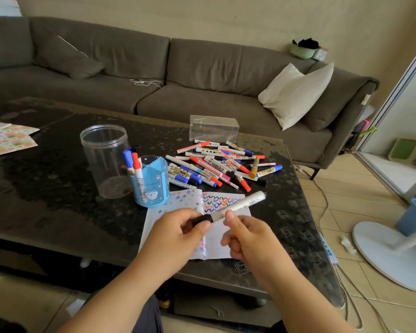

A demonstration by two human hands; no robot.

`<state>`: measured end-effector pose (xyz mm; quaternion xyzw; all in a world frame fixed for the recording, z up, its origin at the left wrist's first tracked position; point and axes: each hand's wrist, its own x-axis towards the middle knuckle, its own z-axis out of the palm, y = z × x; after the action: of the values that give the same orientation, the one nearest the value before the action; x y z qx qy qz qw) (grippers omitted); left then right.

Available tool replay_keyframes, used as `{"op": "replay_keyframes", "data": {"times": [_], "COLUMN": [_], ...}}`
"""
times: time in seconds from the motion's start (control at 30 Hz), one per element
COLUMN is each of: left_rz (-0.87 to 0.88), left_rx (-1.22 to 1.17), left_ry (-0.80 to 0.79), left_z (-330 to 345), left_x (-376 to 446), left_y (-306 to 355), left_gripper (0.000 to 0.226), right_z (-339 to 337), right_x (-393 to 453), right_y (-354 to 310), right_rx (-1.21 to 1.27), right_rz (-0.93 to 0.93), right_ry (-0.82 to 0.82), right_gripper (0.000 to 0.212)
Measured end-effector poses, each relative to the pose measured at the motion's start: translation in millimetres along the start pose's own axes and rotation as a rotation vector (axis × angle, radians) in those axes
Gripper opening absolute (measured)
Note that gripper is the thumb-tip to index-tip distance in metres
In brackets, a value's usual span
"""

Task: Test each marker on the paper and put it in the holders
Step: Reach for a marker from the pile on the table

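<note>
We sit at the dark speckled table (58, 188), whose near right edge carries nearly everything we need. Behind it runs a grey sofa (154, 75) with a pale cushion (296, 94). The tall clear jar (103, 159) stands toward the middle of the table, seemingly empty, and just beside it on the right sits the blue pen holder (151, 186), with a blue-capped and a red-capped marker already standing in it; we judge these as tested. A clear plastic box (213, 128) rests near the far edge.

Between that box and the paper (216, 236) lies the heap of markers (221, 164), close enough to reach. The paper lies at the near edge, its upper part covered with coloured zigzags and star scribbles.

Over the paper we hold a white-barrelled marker (238, 205) with a black cap, tilted up to the right. Our left hand (178, 234) pinches the black cap end, while our right hand (247, 236) pinches the barrel just beside it, other fingers curled. This grip suggests we mean to pull the cap off, though the blur leaves that uncertain.
</note>
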<state>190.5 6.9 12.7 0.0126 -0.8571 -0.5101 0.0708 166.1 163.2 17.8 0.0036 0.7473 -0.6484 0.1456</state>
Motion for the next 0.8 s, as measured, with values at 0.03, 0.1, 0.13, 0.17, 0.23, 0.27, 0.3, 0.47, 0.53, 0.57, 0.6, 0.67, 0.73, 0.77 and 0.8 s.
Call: {"op": "replay_keyframes", "data": {"times": [0.03, 0.1, 0.13, 0.17, 0.23, 0.27, 0.3, 0.47, 0.53, 0.57, 0.6, 0.67, 0.73, 0.77, 0.8], "left_rz": [-0.018, -0.042, -0.041, -0.034, -0.023, -0.019, -0.014, -0.028, -0.048, -0.048, -0.039, -0.016, 0.006, 0.009, 0.006], "left_rx": [0.041, 0.131, 0.174, 0.215, 0.287, 0.317, 0.341, 0.335, 0.31, 0.313, 0.332, 0.411, 0.48, 0.493, 0.494], "left_ry": [0.035, 0.083, 0.098, 0.104, 0.089, 0.079, 0.073, 0.108, 0.14, 0.15, 0.161, 0.193, 0.23, 0.238, 0.242], "left_z": [-6.2, -18.8, -24.0, -27.8, -31.3, -31.5, -31.6, -42.5, -52.9, -58.7, -64.3, -74.4, -81.2, -82.7, -83.3], "left_x": [3.2, 7.1, 8.4, 9.4, 10.7, 11.2, 11.7, 16.4, 21.1, 24.1, 27.6, 35.4, 44.4, 48.8, 52.2], "left_y": [-4.5, -13.4, -17.5, -20.0, -21.0, -20.9, -20.9, -31.9, -42.4, -48.4, -55.0, -66.4, -73.9, -76.7, -78.5], "left_gripper": [0.006, 0.006, 0.005, 0.004, 0.004, 0.004, 0.005, 0.022, 0.031, 0.035, 0.038, 0.045, 0.05, 0.052, 0.053], "right_z": [-0.8, -4.0, -4.1, -1.6, 10.1, 17.9, 26.0, 56.8, 60.2, 61.4, 63.3, 68.4, 77.3, 83.0, 89.8], "right_x": [2.4, 7.4, 9.7, 12.0, 21.2, 28.0, 34.9, 63.2, 73.4, 77.9, 82.0, 90.4, 101.7, 107.4, 113.7], "right_y": [3.8, 10.5, 10.9, 9.1, 5.8, 5.0, 4.9, 0.0, -8.1, -14.6, -22.6, -39.9, -53.7, -58.2, -60.5], "right_rx": [-0.121, -0.417, -0.524, -0.621, -0.816, -0.895, -0.964, -1.065, -1.023, -0.978, -0.919, -0.771, -0.671, -0.646, -0.631], "right_rz": [0.018, -0.099, -0.219, -0.333, -0.509, -0.557, -0.602, -0.738, -0.748, -0.756, -0.761, -0.729, -0.679, -0.665, -0.654], "right_ry": [0.055, 0.187, 0.221, 0.21, 0.076, 0.006, -0.041, -0.133, -0.096, -0.051, 0.009, 0.121, 0.159, 0.146, 0.121], "right_gripper": [0.03, 0.018, 0.01, 0.004, 0.024, 0.031, 0.036, 0.03, 0.026, 0.023, 0.018, 0.014, 0.014, 0.015, 0.016]}}
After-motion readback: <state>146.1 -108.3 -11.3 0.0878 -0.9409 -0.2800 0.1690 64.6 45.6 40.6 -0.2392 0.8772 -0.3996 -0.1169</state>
